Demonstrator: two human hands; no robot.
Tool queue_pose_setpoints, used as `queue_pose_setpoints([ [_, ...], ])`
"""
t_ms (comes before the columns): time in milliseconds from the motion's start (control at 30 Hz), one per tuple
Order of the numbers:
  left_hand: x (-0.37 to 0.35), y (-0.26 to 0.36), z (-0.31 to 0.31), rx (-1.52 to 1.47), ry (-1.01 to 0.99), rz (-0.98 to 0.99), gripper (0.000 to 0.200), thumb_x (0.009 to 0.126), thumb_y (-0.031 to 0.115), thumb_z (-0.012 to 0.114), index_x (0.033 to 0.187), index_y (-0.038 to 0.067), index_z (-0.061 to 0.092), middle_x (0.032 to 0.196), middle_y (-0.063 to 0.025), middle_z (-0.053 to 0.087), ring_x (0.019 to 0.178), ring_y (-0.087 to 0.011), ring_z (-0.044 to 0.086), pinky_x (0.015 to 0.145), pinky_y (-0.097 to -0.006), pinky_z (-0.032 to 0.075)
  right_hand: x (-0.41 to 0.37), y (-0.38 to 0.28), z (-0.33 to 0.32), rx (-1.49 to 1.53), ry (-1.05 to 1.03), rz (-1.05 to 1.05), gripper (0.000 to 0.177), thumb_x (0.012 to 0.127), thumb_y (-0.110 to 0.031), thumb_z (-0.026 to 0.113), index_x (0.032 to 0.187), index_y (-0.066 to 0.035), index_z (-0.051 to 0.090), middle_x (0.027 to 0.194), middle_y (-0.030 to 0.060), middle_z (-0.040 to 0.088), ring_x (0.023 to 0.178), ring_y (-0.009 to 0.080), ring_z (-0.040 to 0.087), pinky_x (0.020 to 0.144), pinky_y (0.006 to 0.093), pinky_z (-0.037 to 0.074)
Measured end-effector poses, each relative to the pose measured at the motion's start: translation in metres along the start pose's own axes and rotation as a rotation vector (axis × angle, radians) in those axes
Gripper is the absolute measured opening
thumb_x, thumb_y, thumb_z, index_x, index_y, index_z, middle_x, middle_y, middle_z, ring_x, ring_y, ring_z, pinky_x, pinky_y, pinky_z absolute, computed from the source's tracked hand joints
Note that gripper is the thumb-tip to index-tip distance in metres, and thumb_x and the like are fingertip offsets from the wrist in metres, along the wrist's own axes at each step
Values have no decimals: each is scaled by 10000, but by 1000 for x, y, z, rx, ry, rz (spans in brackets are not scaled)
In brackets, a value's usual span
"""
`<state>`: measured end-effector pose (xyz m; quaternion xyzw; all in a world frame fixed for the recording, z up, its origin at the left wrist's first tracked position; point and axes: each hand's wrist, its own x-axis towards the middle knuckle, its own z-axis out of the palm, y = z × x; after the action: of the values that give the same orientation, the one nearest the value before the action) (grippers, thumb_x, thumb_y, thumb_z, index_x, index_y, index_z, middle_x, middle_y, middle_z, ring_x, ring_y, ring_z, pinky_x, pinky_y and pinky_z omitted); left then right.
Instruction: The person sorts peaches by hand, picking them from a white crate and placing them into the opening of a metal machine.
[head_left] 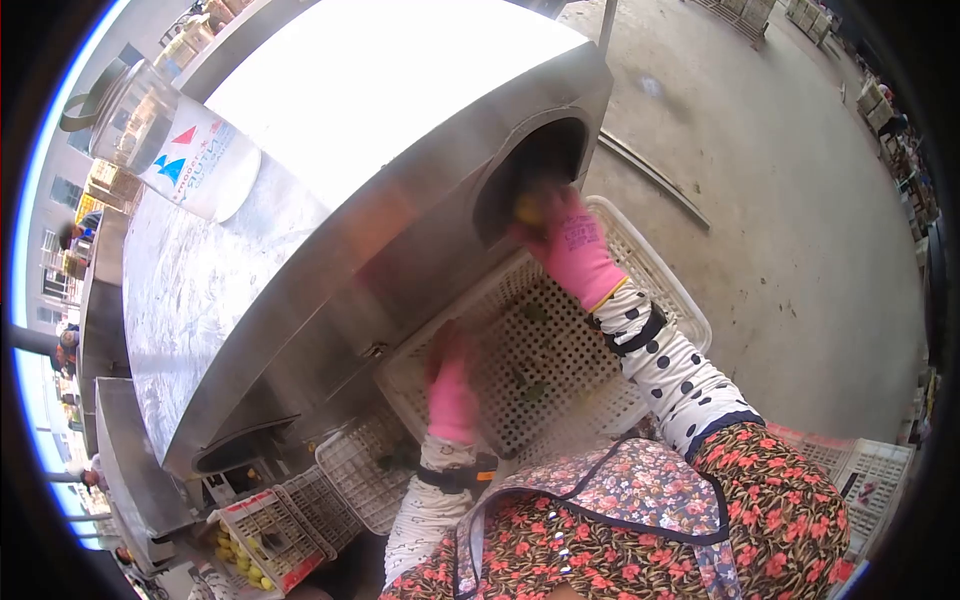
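My right hand (572, 245), in a pink glove, reaches into the mouth of a dark round opening (500, 190) in the side of a steel machine. Its fingers are closed around a yellow fruit (529, 209), partly hidden by the glove. Over the left edge of a white perforated plastic crate (600, 385) is my left hand (452, 395), gloved in pink too, its fingers smeared by motion. The crate lies tilted below the opening, with a few green leaves (533, 390) on its floor.
A large clear plastic jar (185, 145) stands on the steel top (190, 290) at the left. White crates (350, 470) sit at the lower left, one with several yellow fruits (240, 560). A metal bar (655, 178) lies on the concrete floor at the right.
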<state>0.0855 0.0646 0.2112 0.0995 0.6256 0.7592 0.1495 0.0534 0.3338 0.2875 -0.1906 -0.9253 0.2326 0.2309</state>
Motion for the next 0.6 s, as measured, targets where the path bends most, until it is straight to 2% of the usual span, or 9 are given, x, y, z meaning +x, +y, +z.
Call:
queue_pose_setpoints([
  [67,-20,-14,-42,613,137,226,597,944,256,665,1440,-12,470,1416,-170,526,1319,-296,485,1121,-401,373,10,-6,9,-57,-21,-29,681,836,-436,746,1352,-71,492,1233,260,577,1036,426,654,849,492,552],
  [167,-45,15,-57,843,439,143,594,974,236,622,1492,30,418,1480,-166,452,1308,-287,500,1103,-407,406,48,-7,26,7,78,-144,641,832,-398,759,1325,-58,527,1245,252,578,1077,414,637,885,485,540],
  [233,-59,-1,-70,925,507,56,626,944,218,648,1476,-13,411,1442,-179,494,1297,-305,502,1107,-403,390,54,-13,2,350,279,-81,608,830,-373,764,1306,-52,561,1255,241,582,1107,401,623,902,476,534],
  [367,-105,-26,-99,164,504,-484,620,911,173,670,1453,-9,431,1348,-164,567,1193,-284,578,1005,-393,466,-4,27,-67,458,-104,19,734,847,-367,748,1436,-39,457,1364,225,539,1215,395,573,993,416,493],
  [467,-116,-35,-120,-198,439,-796,602,905,205,653,1428,-18,456,1251,-163,624,1068,-272,648,903,-409,522,-56,126,-63,-119,-96,96,672,869,-352,717,1406,-24,482,1342,224,561,1204,382,591,1013,427,474],
  [500,-110,-31,-117,-113,423,-800,614,908,244,640,1427,-24,454,1238,-172,632,1047,-292,660,897,-430,534,-79,148,-64,-165,-191,232,639,871,-344,708,1386,-25,506,1316,230,580,1196,374,599,1014,429,469],
  [533,-104,-29,-118,-25,404,-799,629,910,282,628,1427,-31,453,1226,-181,639,1026,-313,671,891,-450,545,-92,164,-64,98,-530,478,581,884,-315,675,1371,-38,522,1264,227,611,1190,355,608,1013,422,466],
  [567,-100,-35,-124,-44,316,-796,649,909,305,622,1439,-25,442,1245,-191,631,1052,-328,665,911,-464,545,-99,169,-67,316,-610,686,499,903,-276,633,1344,-56,553,1240,211,632,1205,339,601,1017,425,461],
  [600,-96,-41,-135,-67,240,-784,669,908,329,616,1450,-18,432,1264,-200,623,1079,-344,659,930,-479,545,-107,176,-57,103,-552,523,448,915,-245,611,1324,-66,575,1269,185,632,1197,333,607,1003,436,471],
])
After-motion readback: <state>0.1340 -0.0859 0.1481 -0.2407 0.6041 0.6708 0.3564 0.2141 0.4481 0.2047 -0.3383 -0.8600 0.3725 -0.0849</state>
